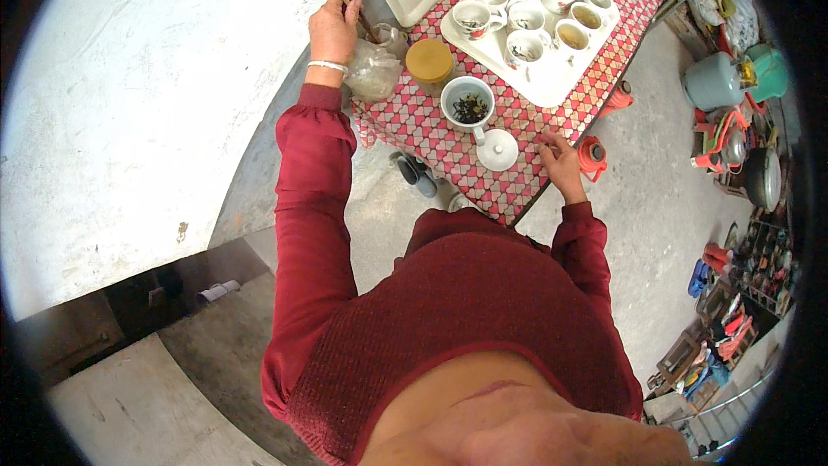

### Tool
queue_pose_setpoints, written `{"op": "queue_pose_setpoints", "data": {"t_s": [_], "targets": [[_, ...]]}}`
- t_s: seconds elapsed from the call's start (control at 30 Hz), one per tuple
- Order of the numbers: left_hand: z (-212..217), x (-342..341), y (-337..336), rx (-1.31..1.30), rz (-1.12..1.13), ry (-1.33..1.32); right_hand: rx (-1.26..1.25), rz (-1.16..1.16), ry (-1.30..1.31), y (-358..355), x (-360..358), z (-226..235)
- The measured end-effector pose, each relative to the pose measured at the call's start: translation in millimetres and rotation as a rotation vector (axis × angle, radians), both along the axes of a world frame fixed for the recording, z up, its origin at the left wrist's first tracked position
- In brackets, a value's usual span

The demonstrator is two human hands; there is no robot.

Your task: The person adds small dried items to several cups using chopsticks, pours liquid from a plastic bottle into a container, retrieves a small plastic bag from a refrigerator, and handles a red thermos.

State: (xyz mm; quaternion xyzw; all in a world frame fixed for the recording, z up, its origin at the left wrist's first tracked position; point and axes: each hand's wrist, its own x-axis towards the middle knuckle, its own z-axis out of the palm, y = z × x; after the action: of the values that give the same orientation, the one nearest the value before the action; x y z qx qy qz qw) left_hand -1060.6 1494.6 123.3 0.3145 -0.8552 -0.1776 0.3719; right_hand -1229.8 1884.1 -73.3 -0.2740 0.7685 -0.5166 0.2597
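My left hand (335, 33) is closed around slim dark brown chopsticks (368, 29), at the table's left edge by the wall. Just beneath it sits a clear plastic bag (374, 71) with pale contents. A jar with a mustard-yellow lid (429, 59) stands to the right of the bag. In front of the jar is a white mug (467, 91) with dark dried leaves at its bottom. Its round white lid (498, 150) lies flat beside the mug's handle. Right of that lid, my right hand (562, 168) rests at the table edge, fingers apart and holding nothing.
A white tray (552, 95) carries several white cups, two with yellowish liquid. Another tray (405, 0) leans upright behind. A red-and-white patterned cloth (507, 194) covers the table. Orange-red flasks (592, 155) stand on the floor beside it. Buckets (712, 82) are farther right.
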Motion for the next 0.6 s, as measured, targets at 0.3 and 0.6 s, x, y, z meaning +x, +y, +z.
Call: {"op": "queue_pose_setpoints", "data": {"t_s": [0.3,0.6], "targets": [[20,-7,2,-0.150,0.060,0.017,0.009,0.002,-0.078,-1,-1,4],[-5,-10,-7,-0.034,0.036,0.051,0.031,0.017,-0.029,-4,-2,3]]}}
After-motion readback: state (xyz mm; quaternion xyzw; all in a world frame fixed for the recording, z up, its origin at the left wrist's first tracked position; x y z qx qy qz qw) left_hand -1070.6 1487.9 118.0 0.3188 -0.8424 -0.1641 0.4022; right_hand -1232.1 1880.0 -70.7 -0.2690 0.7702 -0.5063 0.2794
